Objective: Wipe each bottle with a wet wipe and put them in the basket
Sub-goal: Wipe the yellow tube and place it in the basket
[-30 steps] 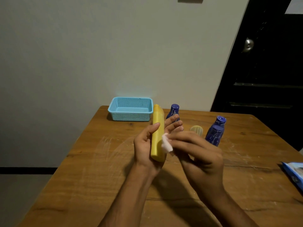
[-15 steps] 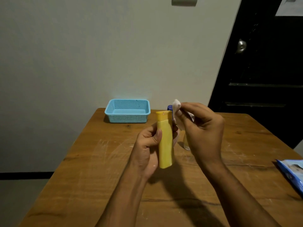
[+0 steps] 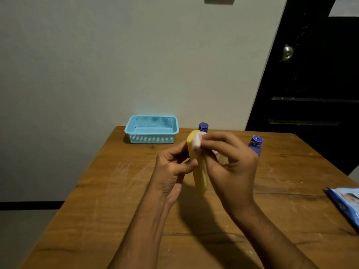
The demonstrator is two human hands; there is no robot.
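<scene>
Two hands meet over the middle of the wooden table (image 3: pixel 108 191), and between them you hold the yellow bottle (image 3: pixel 199 177) upright, clear of the tabletop. Start at the left: the blue mesh basket (image 3: pixel 134 136) sits at the table's far edge, left of centre, with nothing visible inside it. Next comes your left hand (image 3: pixel 171 171), fingers and thumb curled round the yellow bottle's middle from its left side. At the bottle's top your right hand (image 3: pixel 233 167) pinches the white wet wipe (image 3: pixel 198 142) and presses it against the upper end of the bottle. Just behind that wipe, near the far edge, the cap of one blue bottle (image 3: pixel 203 127) pokes up; the rest of it is hidden by your hands. Further right stands a second blue bottle (image 3: pixel 256 145), partly covered by your right hand's knuckles. At the right edge of the table lies a blue packet (image 3: pixel 345 202), cut off by the frame.
</scene>
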